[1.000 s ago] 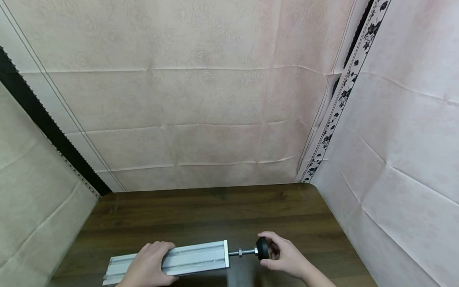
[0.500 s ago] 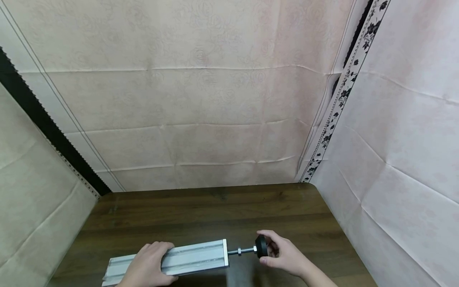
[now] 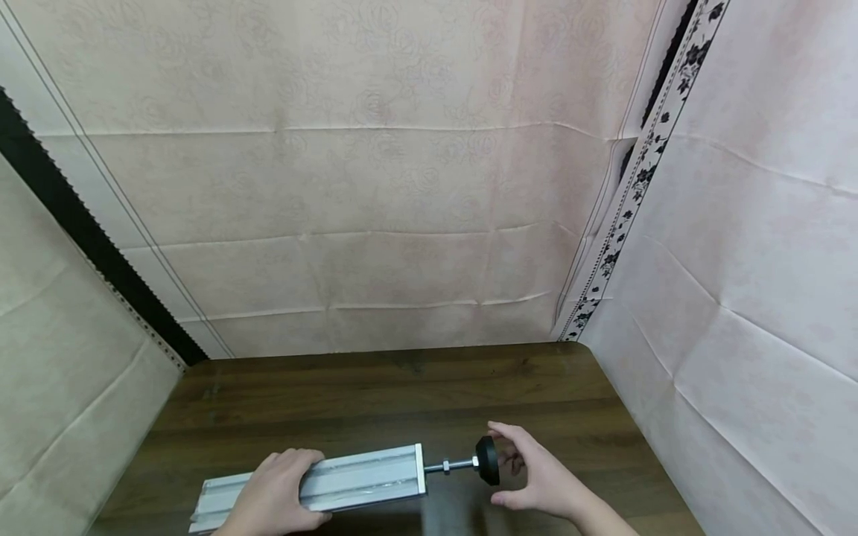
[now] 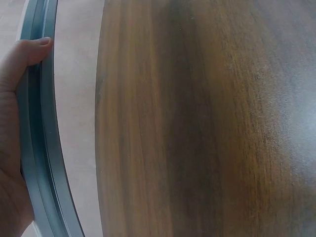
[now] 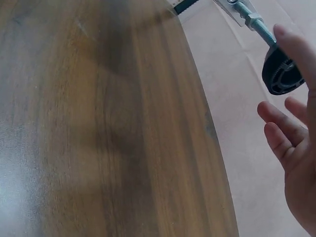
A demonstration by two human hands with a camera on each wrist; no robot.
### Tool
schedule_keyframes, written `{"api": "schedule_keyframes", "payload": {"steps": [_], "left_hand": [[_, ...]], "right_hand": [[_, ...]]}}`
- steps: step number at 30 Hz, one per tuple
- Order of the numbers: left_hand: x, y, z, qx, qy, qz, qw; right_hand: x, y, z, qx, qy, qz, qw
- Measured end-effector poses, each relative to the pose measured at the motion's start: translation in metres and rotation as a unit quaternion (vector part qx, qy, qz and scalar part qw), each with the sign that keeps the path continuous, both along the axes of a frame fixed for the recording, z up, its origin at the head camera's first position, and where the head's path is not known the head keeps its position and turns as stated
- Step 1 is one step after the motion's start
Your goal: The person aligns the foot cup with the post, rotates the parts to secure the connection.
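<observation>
Head: wooden table (image 3: 375, 402), pale sheeting (image 3: 375, 186).

A: Left hand (image 3: 278, 491), at the metal profile (image 3: 375, 476): any wear?
B: Bare. Smooth back. Left wrist view: one digit (image 4: 37, 49) ends in a short, rounded nail.
A: Right hand (image 3: 536, 480), beyond the profile's rod end?
B: Bare also; slim fingers, rounded tips.
A: Right forearm (image 3: 596, 515), same side of the profile?
B: Uncovered as far as visible, slender; continues past frame edge.
</observation>
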State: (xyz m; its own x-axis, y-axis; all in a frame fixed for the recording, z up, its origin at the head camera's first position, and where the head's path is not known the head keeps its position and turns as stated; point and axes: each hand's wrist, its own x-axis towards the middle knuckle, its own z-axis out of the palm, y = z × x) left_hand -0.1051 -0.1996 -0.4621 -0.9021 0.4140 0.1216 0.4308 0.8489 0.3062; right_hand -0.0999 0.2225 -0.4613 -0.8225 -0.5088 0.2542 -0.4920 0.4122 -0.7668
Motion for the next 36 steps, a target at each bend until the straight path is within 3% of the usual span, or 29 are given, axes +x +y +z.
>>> {"api": "schedule_keyframes", "payload": {"steps": [7,11,17,26,36], "left_hand": [[0.0005,-0.0006,0.001,0.0,-0.004,-0.001,1.0],[0.0006,-0.0003,0.0016,0.002,-0.005,0.0,1.0],[0.0008,0.0008,0.0025,0.001,0.0,0.001,1.0],[0.0007,0.002,0.0041,-0.001,0.01,-0.002,1.0],[0.0005,0.0023,0.0012,-0.002,0.022,0.0,0.9997]], "right_hand": [[-0.0004,-0.0041,-0.0022,0.017,0.092,0.035,0.995],[-0.0014,-0.0055,-0.0023,0.01,0.107,0.036,0.9936],[-0.0014,-0.0052,-0.0002,0.007,0.071,0.025,0.9971],[-0.0006,-0.0035,0.0057,0.009,-0.046,-0.001,0.9989],[-0.0022,-0.0045,0.0032,-0.013,-0.083,0.002,0.9964]]}}
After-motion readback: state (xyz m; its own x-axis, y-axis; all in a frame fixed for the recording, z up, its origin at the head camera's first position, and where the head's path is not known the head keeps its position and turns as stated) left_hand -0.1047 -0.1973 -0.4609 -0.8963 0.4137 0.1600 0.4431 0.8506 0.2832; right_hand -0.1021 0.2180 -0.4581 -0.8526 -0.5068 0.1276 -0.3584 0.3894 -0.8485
